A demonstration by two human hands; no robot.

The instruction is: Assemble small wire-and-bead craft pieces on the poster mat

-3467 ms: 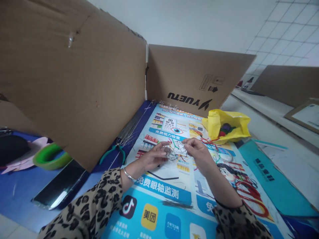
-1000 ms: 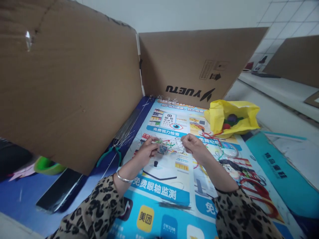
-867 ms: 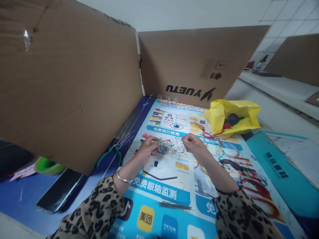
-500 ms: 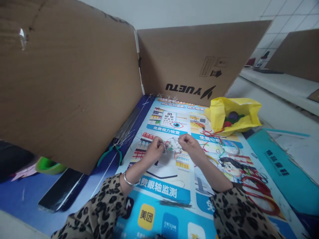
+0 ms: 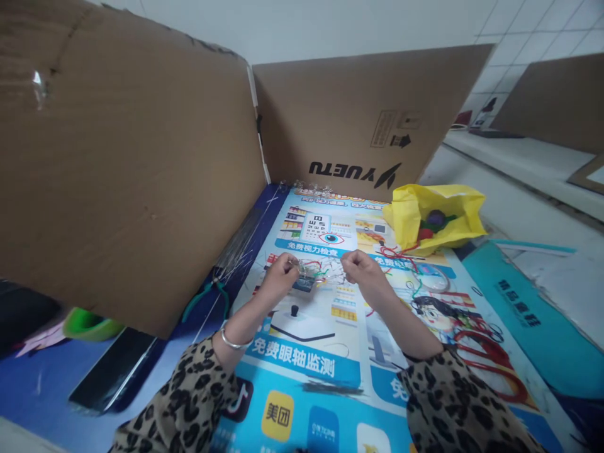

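Observation:
Both my hands are raised over the printed poster point(image 5: 302, 327), fingers closed in pinches. My left hand point(image 5: 282, 275) grips one end of a tangled piece of thin silvery wire point(image 5: 333, 269) with small red and green bits. My right hand point(image 5: 364, 272) is closed at the other end of the wire piece, its fingers hiding the exact contact. The wire stretches across the gap between the hands. Left of my left hand lie teal-handled pliers point(image 5: 224, 297), next to a bundle of straight thin wires point(image 5: 238, 239).
Cardboard panels point(image 5: 141, 157) stand at the left and back. At the right are a yellow bag point(image 5: 453, 236) with yarn balls, red cord point(image 5: 493, 368) and a teal box point(image 5: 523, 314). A black phone-like slab point(image 5: 113, 371) and green bowl point(image 5: 89, 326) lie at the left.
My left hand has moved left and slightly up, widening the gap between the hands, so more of the wire piece shows. The right hand stays nearly in place. The view has shifted slightly.

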